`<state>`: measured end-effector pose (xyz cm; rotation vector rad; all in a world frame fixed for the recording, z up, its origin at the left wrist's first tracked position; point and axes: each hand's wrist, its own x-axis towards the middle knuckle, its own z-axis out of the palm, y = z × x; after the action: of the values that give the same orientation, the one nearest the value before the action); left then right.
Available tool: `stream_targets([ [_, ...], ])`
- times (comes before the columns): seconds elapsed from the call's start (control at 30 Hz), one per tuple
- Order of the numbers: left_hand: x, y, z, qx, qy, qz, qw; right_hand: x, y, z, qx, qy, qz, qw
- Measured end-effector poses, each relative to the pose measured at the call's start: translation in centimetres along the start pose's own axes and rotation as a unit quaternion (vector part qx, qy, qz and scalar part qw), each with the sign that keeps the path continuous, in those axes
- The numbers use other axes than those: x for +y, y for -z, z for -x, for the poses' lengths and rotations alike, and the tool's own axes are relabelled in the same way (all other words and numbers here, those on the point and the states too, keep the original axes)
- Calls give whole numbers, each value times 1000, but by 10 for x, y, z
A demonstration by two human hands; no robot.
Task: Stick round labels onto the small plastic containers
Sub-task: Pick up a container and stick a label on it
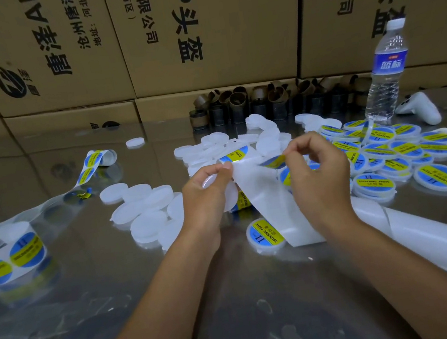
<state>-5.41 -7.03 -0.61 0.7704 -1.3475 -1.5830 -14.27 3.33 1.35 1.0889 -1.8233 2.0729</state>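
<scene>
- Label (273,161): thin, floppy, sticky-backed film, probably apt to curl and cling to itself. The right hand (316,172) pinches it at one edge between thumb and forefinger, half lifted off the backing strip (267,191), at the scene's centre above the table (237,299). The edge looks the sensible place to hold it.
- Plain container (211,180): light, stiff, smooth plastic, likely slippery. The left hand (205,189) curls round it, thumb on the strip's top, just left of the label.
- Strip: limp and trailing down to the near right; it could drag across a labelled container (266,235) lying beneath it.
- Unlabelled containers (146,208) lie left of the hands and beyond them; finished ones (419,156) are heaped at right.
- Label roll (24,250) stands near left.
- Water bottle (385,73), white controller (419,109) and cardboard cores (264,101) sit far right, before cartons (194,27); none blocks the hands.
</scene>
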Motion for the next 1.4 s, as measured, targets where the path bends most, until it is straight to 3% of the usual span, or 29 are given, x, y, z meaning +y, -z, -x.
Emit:
stream_targets([
  [0.23,5,0,2,-16,25,43,999,-8,-1,-2,-41,-61,-163,984],
  [0.43,9,-1,6,-92,32,78,992,-6,0,-2,-160,-144,-226,950],
  [0.57,10,-2,6,-141,85,145,976,-7,0,1,-249,-157,-267,918],
  [0.9,11,1,3,-195,95,177,960,-4,2,3,-279,-86,-108,950],
  [1.27,10,-1,3,-211,92,196,953,0,4,1,-335,-100,-108,931],
  [1.4,10,-2,4,-218,85,187,954,2,3,1,-305,-103,-115,940],
])
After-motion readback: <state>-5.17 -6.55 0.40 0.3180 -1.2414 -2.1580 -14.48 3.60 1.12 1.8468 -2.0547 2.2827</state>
